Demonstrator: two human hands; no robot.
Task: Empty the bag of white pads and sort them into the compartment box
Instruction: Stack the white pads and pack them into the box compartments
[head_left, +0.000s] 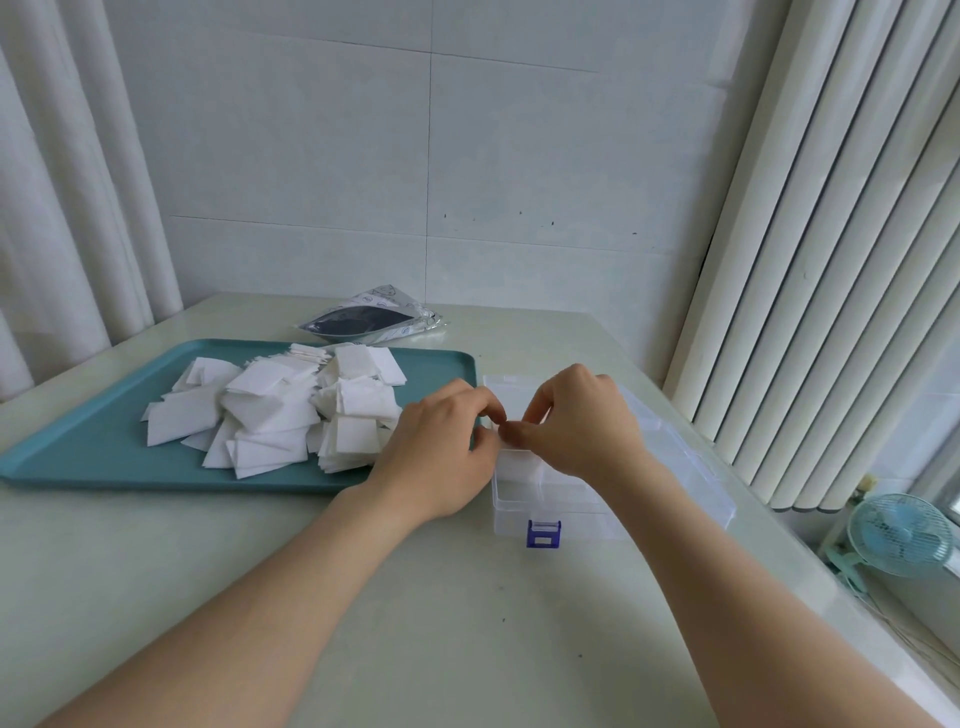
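White pads (270, 415): loose heap on the teal tray (93, 447), left of the clear compartment box (545, 499). They look light, thin and limp, so expect several to lift at once; pinch one edge or square a small stack first. Your left hand (441, 447) and right hand (576, 421) meet over the box's far-left cell, fingertips curled together; I cannot tell whether a pad sits between them. The box looks light and may slide. The bag (369, 319) lies flat behind the tray. The open lid (691, 457) lies to the right. The tray rim sits close against the box.

Left hand (441, 447) and right hand (576, 415) meet above the clear box (561, 512).
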